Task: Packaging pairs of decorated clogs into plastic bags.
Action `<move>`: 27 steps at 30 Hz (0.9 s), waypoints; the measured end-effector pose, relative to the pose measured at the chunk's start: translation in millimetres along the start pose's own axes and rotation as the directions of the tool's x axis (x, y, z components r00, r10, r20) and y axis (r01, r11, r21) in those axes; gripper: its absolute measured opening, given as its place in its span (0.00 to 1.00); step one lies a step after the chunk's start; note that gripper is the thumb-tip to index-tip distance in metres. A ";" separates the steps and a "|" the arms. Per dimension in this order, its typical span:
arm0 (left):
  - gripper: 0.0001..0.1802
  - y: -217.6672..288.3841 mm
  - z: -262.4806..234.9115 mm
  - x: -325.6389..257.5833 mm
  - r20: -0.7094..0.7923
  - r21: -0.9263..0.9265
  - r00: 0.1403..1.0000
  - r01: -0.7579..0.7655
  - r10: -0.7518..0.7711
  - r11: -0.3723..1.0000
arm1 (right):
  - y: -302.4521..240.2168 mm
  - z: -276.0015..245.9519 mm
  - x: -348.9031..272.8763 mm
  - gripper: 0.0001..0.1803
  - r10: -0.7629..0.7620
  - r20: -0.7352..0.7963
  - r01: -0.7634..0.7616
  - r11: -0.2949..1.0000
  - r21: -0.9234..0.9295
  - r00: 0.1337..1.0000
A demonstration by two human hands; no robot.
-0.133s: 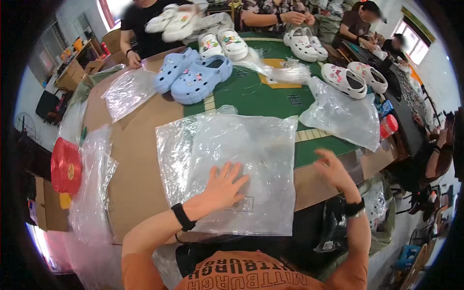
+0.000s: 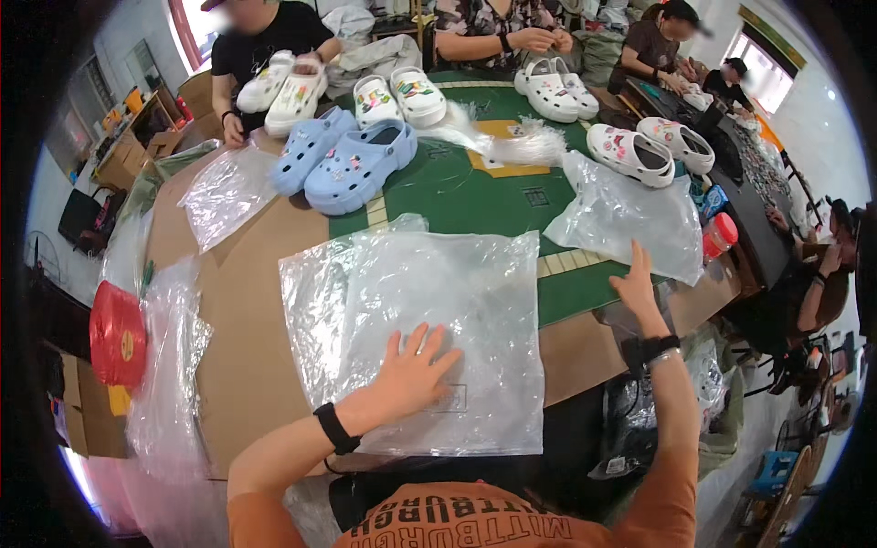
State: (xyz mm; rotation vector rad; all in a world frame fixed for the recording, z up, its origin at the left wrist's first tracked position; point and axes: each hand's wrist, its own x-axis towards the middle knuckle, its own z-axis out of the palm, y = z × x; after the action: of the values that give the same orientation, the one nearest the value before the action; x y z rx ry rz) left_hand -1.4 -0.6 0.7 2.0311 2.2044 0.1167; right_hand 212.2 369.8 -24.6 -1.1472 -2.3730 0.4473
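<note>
Glossy, crinkled clear bag [image 2: 466, 301] lies flat under left hand [image 2: 411, 373], grip wide; right hand [image 2: 639, 294], grip also wide

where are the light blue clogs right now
Head view, upper left of centre: the light blue clogs sit on the table, beyond the clear bag under the left hand.
</note>
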 end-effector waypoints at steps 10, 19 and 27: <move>0.30 13.1 -24.4 20.9 0.074 -0.204 0.986 -0.135 0.153 0.970 | -7.4 -16.7 48.9 0.11 -0.132 -0.081 0.071 0.851 -0.521 0.988; 0.27 42.2 -65.8 74.4 -0.016 -0.999 0.942 -0.030 -0.334 -0.037 | -172.1 -63.6 -39.6 0.21 -0.466 0.131 0.478 0.875 -0.079 0.875; 0.16 -26.6 -42.8 23.8 0.066 -0.922 0.842 -0.154 -0.535 -0.356 | -217.0 -56.2 -105.9 0.23 -0.548 0.314 0.405 0.813 0.419 0.775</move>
State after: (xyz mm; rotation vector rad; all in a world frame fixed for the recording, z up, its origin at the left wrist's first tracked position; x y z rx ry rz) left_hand -36.2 22.5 37.6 0.3914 1.2271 1.8494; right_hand 160.0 160.5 97.6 -0.2647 -2.6883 0.9387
